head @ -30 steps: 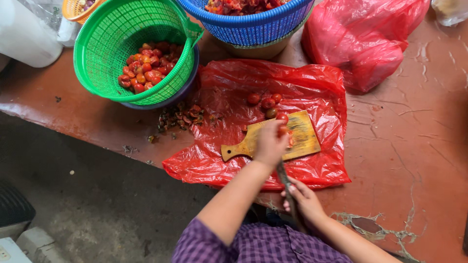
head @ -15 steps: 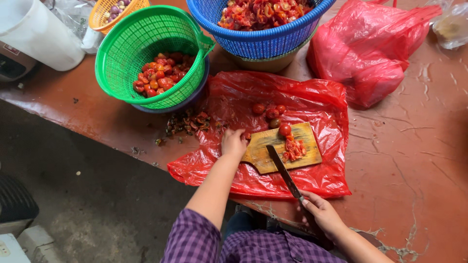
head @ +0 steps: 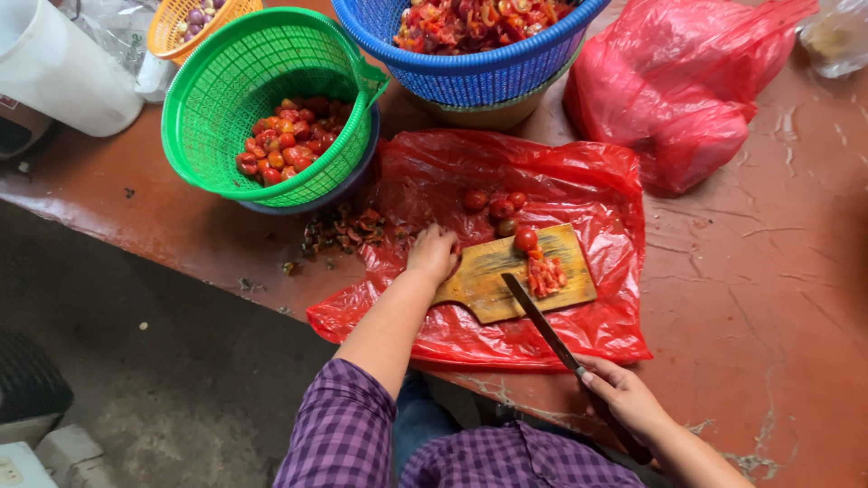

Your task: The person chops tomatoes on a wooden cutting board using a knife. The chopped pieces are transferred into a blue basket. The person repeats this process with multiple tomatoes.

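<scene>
Left hand (head: 434,253) fisted at cutting board (head: 515,276) left edge, contents unseen; right hand (head: 624,398) clamps knife (head: 542,321); keep blade off knuckles.

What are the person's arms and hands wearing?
Both hands are bare: no gloves and no rings or watch that I can see on the left hand or right hand. The left arm has a purple checked sleeve pushed up near the elbow.

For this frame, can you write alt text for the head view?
Right hand holds a knife over a wooden board with chopped red fruit; left hand rests at the board's left edge. Red plastic lies beneath, green and blue baskets behind.
</scene>
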